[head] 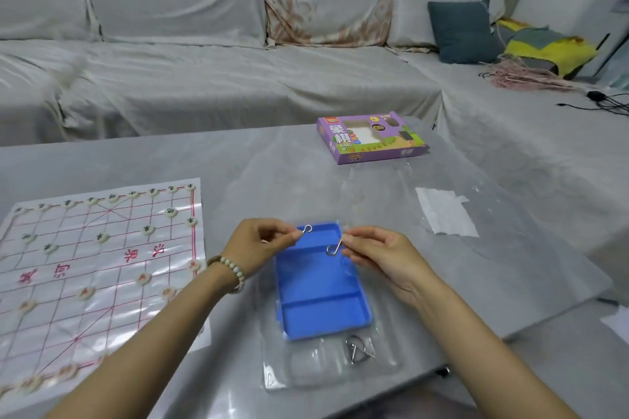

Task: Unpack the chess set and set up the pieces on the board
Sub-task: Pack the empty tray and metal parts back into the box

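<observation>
A paper chess board [102, 258] with red lines lies at the table's left, with several round white pieces [102, 237] standing on its points. The purple chess box [371, 139] lies at the far middle of the table. My left hand [258, 248] pinches a small metal wire hook [306, 230]. My right hand [377, 255] pinches another bent wire piece [334, 248]. Both hands hover over a blue plastic tray [320, 313] with empty compartments.
A clear plastic cover [306, 371] lies under the tray, with a metal wire puzzle [355, 350] on it near the front edge. A white paper slip [446, 214] lies at the right. A sofa with a dark cushion [463, 31] stands behind the table.
</observation>
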